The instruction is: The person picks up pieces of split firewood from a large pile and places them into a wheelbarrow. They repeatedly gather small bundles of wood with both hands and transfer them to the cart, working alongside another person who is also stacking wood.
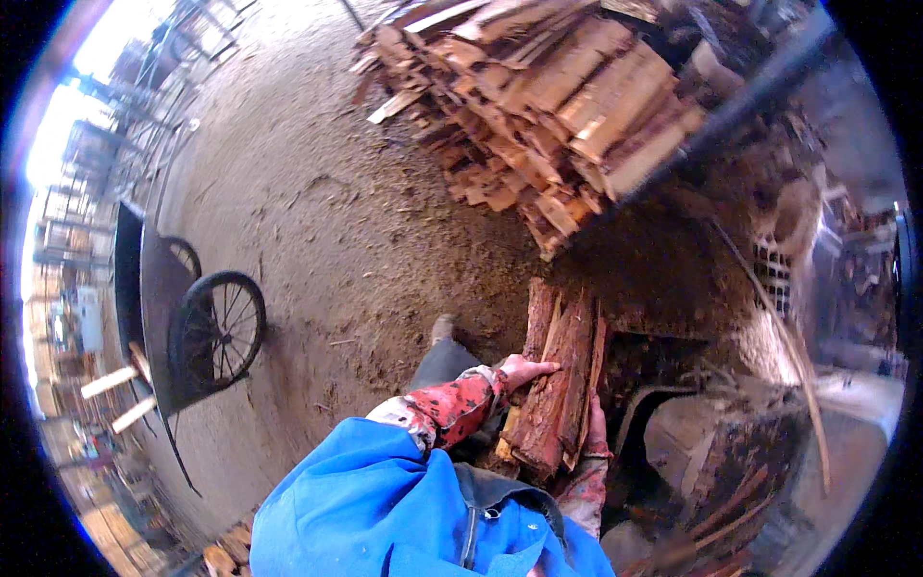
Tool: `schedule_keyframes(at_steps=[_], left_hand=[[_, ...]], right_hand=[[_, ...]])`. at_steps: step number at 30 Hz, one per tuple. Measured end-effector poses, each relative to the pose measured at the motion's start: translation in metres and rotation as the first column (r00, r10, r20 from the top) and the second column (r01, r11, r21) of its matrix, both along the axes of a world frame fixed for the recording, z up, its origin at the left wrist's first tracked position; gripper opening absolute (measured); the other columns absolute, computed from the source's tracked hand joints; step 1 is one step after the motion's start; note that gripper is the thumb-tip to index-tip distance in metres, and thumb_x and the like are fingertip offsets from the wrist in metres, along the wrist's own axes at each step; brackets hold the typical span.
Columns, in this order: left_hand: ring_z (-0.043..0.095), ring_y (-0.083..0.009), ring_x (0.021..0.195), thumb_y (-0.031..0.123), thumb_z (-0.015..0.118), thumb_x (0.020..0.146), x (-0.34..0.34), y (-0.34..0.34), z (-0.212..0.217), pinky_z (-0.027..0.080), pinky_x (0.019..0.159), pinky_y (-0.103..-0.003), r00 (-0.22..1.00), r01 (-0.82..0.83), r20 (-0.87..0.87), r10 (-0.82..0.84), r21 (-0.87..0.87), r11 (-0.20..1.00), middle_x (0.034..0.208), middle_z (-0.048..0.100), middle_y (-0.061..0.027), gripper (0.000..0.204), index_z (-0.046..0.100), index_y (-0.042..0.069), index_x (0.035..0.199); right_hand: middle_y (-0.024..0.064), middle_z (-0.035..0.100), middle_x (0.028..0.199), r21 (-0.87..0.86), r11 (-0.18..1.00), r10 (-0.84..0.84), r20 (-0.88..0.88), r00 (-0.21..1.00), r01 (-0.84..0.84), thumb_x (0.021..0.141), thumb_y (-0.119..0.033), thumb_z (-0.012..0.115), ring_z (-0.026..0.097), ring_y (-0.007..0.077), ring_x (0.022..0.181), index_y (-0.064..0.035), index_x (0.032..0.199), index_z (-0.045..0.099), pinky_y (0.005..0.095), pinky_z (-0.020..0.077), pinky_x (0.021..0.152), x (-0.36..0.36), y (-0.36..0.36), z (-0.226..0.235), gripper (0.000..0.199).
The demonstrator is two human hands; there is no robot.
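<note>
In front of my body is a bundle of split logs (558, 394), several rough reddish-brown pieces with bark, lying lengthwise away from me. My left hand (527, 370) grips it from the left, thumb and fingers over the bark. On the opposite side my right hand (597, 430) presses against the outer piece, its fingers partly hidden by the wood. A paler piece of wood (508, 433) shows under the near left end of the bundle. The blue garment covers much of the lower view.
Ahead rises a large stack of split wood (567, 106), with a dark bar crossing its right side. A two-wheeled cart (183, 317) stands left on the dirt floor (317, 192). To my right are a rough, dark block (692, 442) and a long thin stick (788, 346).
</note>
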State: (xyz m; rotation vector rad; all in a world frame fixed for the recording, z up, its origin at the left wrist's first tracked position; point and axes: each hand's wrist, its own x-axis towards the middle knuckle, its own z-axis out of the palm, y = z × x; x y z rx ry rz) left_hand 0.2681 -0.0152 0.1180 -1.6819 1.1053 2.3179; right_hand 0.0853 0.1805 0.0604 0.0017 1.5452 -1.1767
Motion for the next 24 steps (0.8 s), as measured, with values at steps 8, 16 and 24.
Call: schedule_keyframes(at_steps=[8,16,24], left_hand=[[0.063,-0.0156,0.064,0.045,0.085,0.063,0.112,-0.02,0.002,0.053,0.059,-0.031,0.94,-0.338,0.013,0.341,0.172,0.925,0.079,0.068,-0.0071,0.053,0.071,0.001,0.089],[0.064,-0.0188,0.086,0.052,0.083,0.061,0.315,-0.018,0.125,0.051,0.078,-0.031,0.842,-0.526,-0.069,0.535,0.115,0.843,0.1,0.068,-0.0111,0.068,0.069,-0.001,0.101],[0.063,-0.0178,0.095,0.044,0.082,0.067,0.422,0.041,0.22,0.048,0.087,-0.029,0.58,-0.788,-0.419,0.699,-0.071,0.612,0.106,0.068,-0.0098,0.067,0.064,0.0,0.114]], right_hand=[[0.0103,0.057,0.125,-0.184,0.964,0.247,0.351,0.903,-0.192,0.098,-0.039,0.046,0.058,0.0238,0.111,-0.0006,0.13,0.049,0.0355,0.0455,0.097,0.07,-0.093,0.036,0.05],[0.0134,0.06,0.121,-0.131,0.923,0.384,0.366,0.848,-0.362,0.097,-0.043,0.045,0.058,0.0273,0.11,0.0016,0.128,0.051,0.0402,0.0455,0.098,0.265,-0.158,0.199,0.054],[0.0139,0.06,0.12,-0.316,0.715,0.675,0.08,0.733,-0.624,0.095,-0.044,0.051,0.06,0.0273,0.106,0.0019,0.129,0.049,0.0397,0.0461,0.097,0.35,-0.154,0.273,0.057]])
